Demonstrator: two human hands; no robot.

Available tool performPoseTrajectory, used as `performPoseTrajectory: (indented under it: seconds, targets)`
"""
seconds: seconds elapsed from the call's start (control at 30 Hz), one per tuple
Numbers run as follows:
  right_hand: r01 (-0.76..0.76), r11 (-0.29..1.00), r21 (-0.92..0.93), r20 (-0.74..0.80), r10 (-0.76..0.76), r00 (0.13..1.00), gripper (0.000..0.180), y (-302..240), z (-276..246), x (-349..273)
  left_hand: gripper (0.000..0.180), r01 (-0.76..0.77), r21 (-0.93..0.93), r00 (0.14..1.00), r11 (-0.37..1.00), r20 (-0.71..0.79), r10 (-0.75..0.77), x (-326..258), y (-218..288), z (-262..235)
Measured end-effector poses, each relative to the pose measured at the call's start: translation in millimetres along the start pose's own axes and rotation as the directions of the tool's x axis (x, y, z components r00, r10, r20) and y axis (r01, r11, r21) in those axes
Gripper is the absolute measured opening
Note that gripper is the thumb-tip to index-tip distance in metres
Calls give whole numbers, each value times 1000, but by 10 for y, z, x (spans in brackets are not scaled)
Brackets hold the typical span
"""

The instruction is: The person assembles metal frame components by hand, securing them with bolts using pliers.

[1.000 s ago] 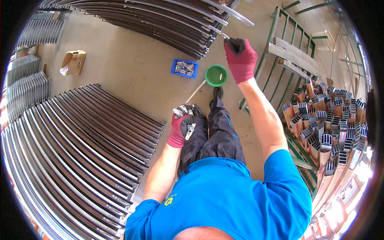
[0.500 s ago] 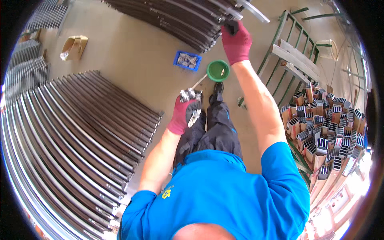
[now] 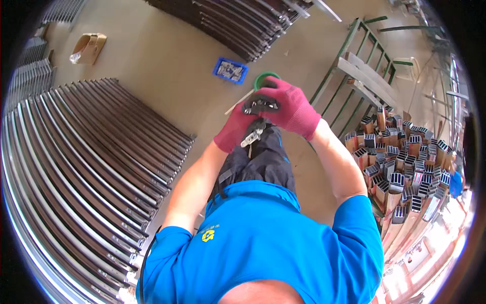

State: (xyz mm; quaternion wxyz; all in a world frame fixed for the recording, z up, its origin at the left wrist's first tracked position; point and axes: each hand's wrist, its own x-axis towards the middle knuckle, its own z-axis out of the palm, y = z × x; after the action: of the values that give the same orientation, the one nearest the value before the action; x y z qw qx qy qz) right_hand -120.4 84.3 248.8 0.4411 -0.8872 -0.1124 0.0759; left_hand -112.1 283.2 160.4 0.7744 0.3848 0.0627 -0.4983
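Note:
Both my hands wear dark red gloves and meet in front of my chest. My left hand point(image 3: 234, 133) holds several small metal pieces point(image 3: 251, 137), silver ones hanging below the palm. My right hand point(image 3: 289, 107) is curled over the left and grips a small black metal part point(image 3: 260, 105) at its fingertips. Just beyond the hands on the floor sit a green round container point(image 3: 264, 78) with a thin stick point(image 3: 239, 102) leaning from it and a blue tray point(image 3: 230, 70) of small parts.
Long curved dark metal profiles point(image 3: 86, 162) lie in rows on the floor at left; another stack point(image 3: 243, 23) lies at the top. A green metal rack point(image 3: 354, 66) stands at right, beside a pile of cut hollow profile ends point(image 3: 405, 162). A cardboard box point(image 3: 88, 46) sits far left.
My right hand has come back from the far stack of profiles down to my left hand, carrying a small black part. My left hand rose a little toward it.

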Motion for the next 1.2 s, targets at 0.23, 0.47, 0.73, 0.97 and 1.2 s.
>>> performPoseTrajectory:
  seconds: [0.23,0.47,0.73,0.97,1.2]
  targets:
    - [-228,672,705,-45,363,931,28,24,-48,-241,24,30,13,1000,999,-3,-30,18,-278,-75]
    - [69,850,522,-640,337,691,21,650,-362,99,19,24,-76,997,997,-72,-30,-21,-343,-118]
    - [-214,977,23,-816,142,560,20,889,-527,440,13,-21,-80,996,997,-85,14,-148,-349,-187]
    - [-310,940,-141,-853,44,520,22,1034,-587,459,15,2,15,993,1000,-118,0,-129,-344,-271]
    - [-381,923,-47,-822,181,540,27,1039,-548,586,14,-27,44,996,999,-85,31,-82,-286,-267]
